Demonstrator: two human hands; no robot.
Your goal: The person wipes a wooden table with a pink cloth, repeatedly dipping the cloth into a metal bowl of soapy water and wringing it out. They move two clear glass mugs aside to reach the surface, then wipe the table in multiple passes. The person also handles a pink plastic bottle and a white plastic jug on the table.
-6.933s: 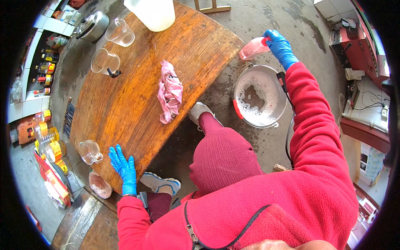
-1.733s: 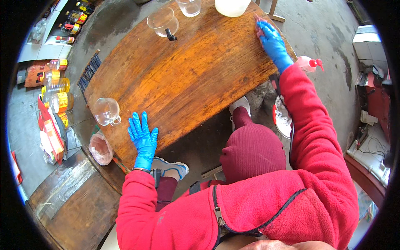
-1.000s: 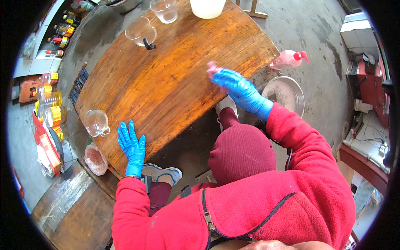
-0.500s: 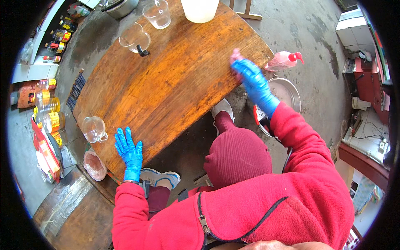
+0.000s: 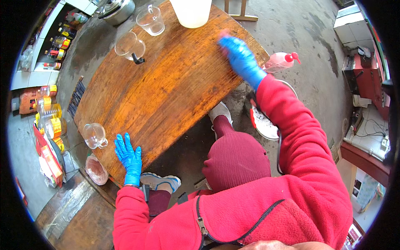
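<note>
My left hand [image 5: 128,158], in a blue glove, lies flat with fingers spread on the near left edge of the wooden table [image 5: 162,96]. Just left of it is a clear glass mug [image 5: 95,136]. At the table's right end, my blue-gloved right hand [image 5: 242,59] is closed on a pink cloth [image 5: 224,35] against the tabletop. Motion blurs the hand, and its fingers cover most of the cloth. Toward the far side are a second glass mug [image 5: 151,21], a clear glass vessel [image 5: 130,45] with a black part, and a whitish container [image 5: 191,12].
A pink pump bottle [image 5: 278,62] stands beside the table's right corner. Below my right forearm is a metal basin [image 5: 266,127] with suds. Several bottles [image 5: 54,127] line the left side, and a lidded pot [image 5: 118,11] sits beyond the table.
My right hand has moved left and farther over the tabletop with the pink cloth. My left hand stays flat in its place. The whole view has shifted slightly.
</note>
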